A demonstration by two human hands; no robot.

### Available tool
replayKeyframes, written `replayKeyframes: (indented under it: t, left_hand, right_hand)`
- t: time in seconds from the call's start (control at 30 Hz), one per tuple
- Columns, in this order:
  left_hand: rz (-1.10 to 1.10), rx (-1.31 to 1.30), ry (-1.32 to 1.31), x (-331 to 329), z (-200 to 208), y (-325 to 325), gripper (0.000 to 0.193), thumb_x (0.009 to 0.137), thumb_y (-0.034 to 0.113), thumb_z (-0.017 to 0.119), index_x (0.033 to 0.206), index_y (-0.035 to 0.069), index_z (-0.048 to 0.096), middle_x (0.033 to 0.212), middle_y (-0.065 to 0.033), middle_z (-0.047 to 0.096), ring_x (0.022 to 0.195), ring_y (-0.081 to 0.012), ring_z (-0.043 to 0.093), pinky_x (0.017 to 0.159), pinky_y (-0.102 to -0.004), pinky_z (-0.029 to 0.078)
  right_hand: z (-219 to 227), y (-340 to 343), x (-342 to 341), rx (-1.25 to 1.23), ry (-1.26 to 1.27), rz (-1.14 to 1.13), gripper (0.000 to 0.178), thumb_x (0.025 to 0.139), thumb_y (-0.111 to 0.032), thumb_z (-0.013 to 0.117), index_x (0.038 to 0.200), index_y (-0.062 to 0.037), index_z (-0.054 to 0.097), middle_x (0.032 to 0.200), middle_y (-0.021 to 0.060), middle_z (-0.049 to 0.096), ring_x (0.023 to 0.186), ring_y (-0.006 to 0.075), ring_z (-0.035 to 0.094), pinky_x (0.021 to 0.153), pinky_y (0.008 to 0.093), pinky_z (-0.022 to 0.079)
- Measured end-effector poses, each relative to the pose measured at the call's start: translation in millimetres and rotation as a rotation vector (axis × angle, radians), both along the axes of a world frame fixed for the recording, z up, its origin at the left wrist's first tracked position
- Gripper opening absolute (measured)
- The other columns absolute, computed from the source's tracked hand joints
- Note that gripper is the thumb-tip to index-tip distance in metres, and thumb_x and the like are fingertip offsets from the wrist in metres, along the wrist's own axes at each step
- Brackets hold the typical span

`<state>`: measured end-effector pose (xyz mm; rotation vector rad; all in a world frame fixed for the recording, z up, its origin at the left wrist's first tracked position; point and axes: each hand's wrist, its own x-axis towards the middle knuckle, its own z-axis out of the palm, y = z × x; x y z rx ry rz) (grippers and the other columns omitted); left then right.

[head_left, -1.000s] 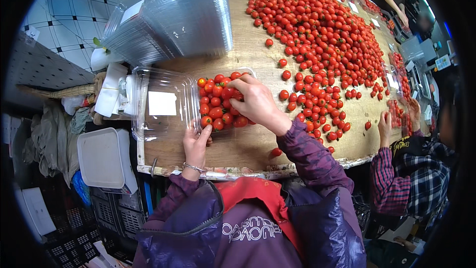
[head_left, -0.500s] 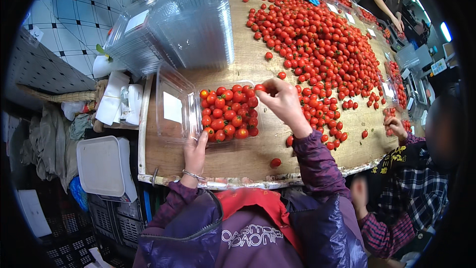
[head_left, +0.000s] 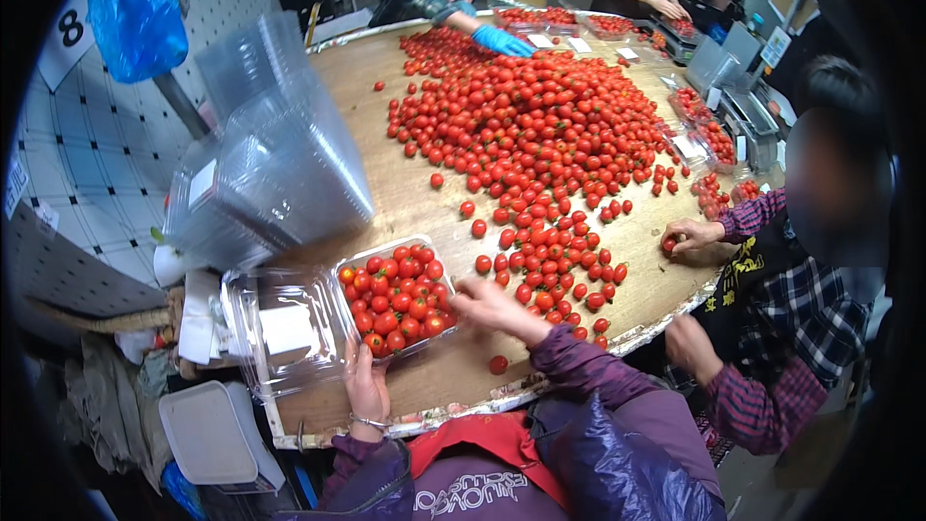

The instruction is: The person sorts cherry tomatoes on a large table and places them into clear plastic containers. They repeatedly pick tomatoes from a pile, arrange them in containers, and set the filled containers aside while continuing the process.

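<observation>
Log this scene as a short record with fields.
Left hand: at the near-left corner of the clear tray
Right hand: beside the tray's right rim; contact unclear
Tray contents: red tomatoes
Lid: open, lying left of the tray
Table: wooden, bearing a large loose tomato pile
Far left: stacked clear boxes
Co-workers: blue-gloved hand at the pile; others rightward

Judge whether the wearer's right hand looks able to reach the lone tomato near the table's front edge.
Probably yes: the right hand is close by, the tomato lies apart from the pile on the wooden tabletop, and nothing visible stands between them.
</observation>
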<state>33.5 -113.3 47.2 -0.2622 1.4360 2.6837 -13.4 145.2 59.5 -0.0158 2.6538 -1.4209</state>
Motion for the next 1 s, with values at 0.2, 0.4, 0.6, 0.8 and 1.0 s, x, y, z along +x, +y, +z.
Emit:
replayKeyframes:
  t: [0.2,0.4,0.6,0.8,1.0]
  left_hand:
    - [-0.022,0.008,-0.001,-4,6,4,0.046,0.094,0.008,0.053,0.139,0.009,0.041,0.132,-0.0082,0.052,0.113,-0.0217,0.057,0.089,-0.0392,0.051]
    - [-0.193,0.184,0.042,13,40,29,0.058,0.089,0.005,0.053,0.144,0.009,0.036,0.141,-0.0103,0.044,0.125,-0.0275,0.049,0.099,-0.0464,0.047]
    - [-0.362,0.179,-0.024,10,39,67,0.063,0.085,0.004,0.053,0.144,0.004,0.033,0.143,-0.01,0.042,0.128,-0.0262,0.047,0.101,-0.0404,0.046]
    - [-0.591,0.028,-0.001,-17,67,117,0.069,0.091,0.009,0.053,0.151,0.011,0.018,0.142,-0.0128,0.042,0.122,-0.024,0.052,0.09,-0.0383,0.053]
    - [-0.687,-0.02,0.129,-55,72,161,0.081,0.093,0.026,0.059,0.153,0.019,0.005,0.137,-0.0161,0.044,0.118,-0.029,0.055,0.084,-0.0356,0.056]
  right_hand:
    - [-16,-8,4,-0.305,-0.083,-0.138,0.06,0.077,-0.046,0.069,0.104,0.0067,0.058,0.093,0.0231,0.064,0.088,0.0286,0.063,0.077,0.0385,0.05]
    - [37,30,43,-0.912,-0.223,-0.147,0.024,0.091,-0.022,0.066,0.105,-0.0063,0.055,0.08,-0.0038,0.055,0.065,0.0033,0.049,0.055,0.0174,0.038]
    - [11,59,86,-1.469,-0.39,-0.221,0.055,0.09,-0.018,0.064,0.139,-0.0077,0.04,0.133,0.0073,0.053,0.116,0.0195,0.058,0.092,0.0401,0.053]
    - [31,88,120,-1.554,-0.111,-0.245,0.065,0.086,-0.015,0.064,0.142,-0.007,0.032,0.134,0.011,0.051,0.118,0.025,0.056,0.092,0.0454,0.053]
    - [43,120,110,-1.664,0.173,-0.32,0.067,0.086,-0.016,0.06,0.144,-0.0059,0.028,0.138,0.0148,0.046,0.123,0.0315,0.052,0.092,0.0503,0.054]
